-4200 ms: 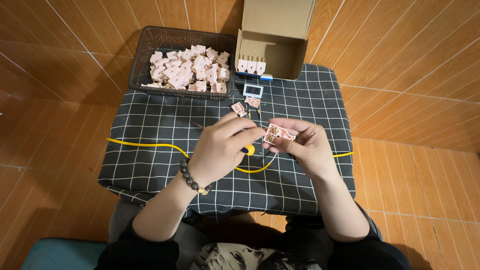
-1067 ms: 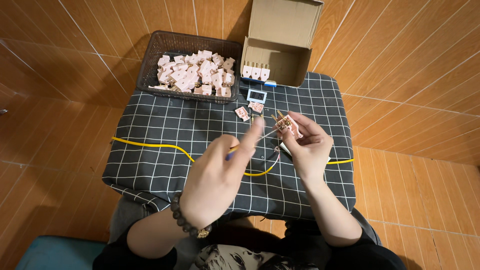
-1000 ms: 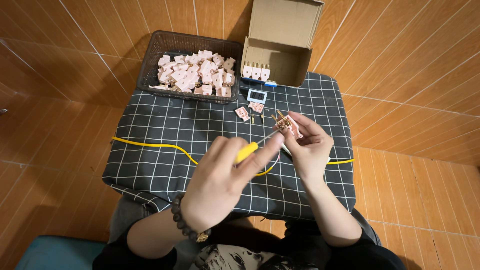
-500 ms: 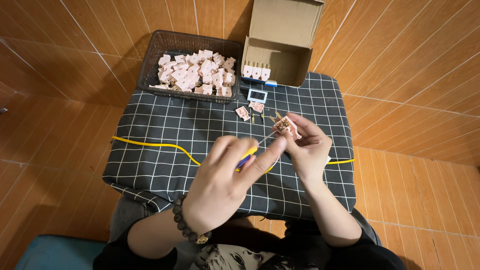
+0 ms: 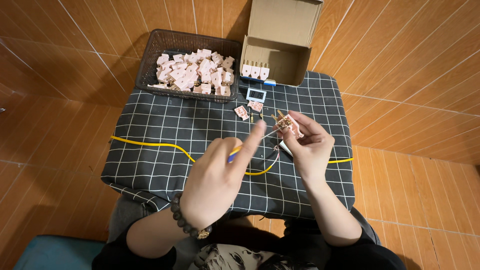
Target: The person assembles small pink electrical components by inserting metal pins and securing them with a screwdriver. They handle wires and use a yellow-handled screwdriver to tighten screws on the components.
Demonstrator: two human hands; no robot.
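Left hand [image 5: 215, 177]: raised over the lap-side edge of the cloth, fingers curled round a screwdriver [image 5: 234, 154] with yellow-and-blue handle; index finger stretched along the tool toward the plug; thin shaft reaching up and right to the plug. Beaded bracelet [image 5: 187, 225] on the wrist.

Right hand [image 5: 310, 145]: closed in a narrow pinch on a pale pink plug [image 5: 289, 124], thumb and fingertips on its sides, brass prongs pointing up and left. Plug held above the cloth, just right of centre, touching the screwdriver tip or very nearly so; exact contact too small to tell.

Checked cloth [image 5: 165, 130]: dark with white grid, spread over a small table or lap board.

Yellow wire [image 5: 150, 145]: lying across the cloth from the left edge, looping under the hands, emerging again at the right edge.

Loose plug parts [image 5: 249, 110]: two small pink pieces on the cloth, just below the box, near the held plug.

Small white-and-blue device [image 5: 256, 94]: flat on the cloth, between the parts and the box.

Wire basket [image 5: 150, 60]: dark mesh, at the far left edge, heaped with pink plugs [image 5: 197, 70].

Cardboard box [image 5: 280, 30]: open, lying on its side just beside the basket; a row of plugs [image 5: 254, 71] standing at its mouth.

Floor: orange-brown tiles all round.
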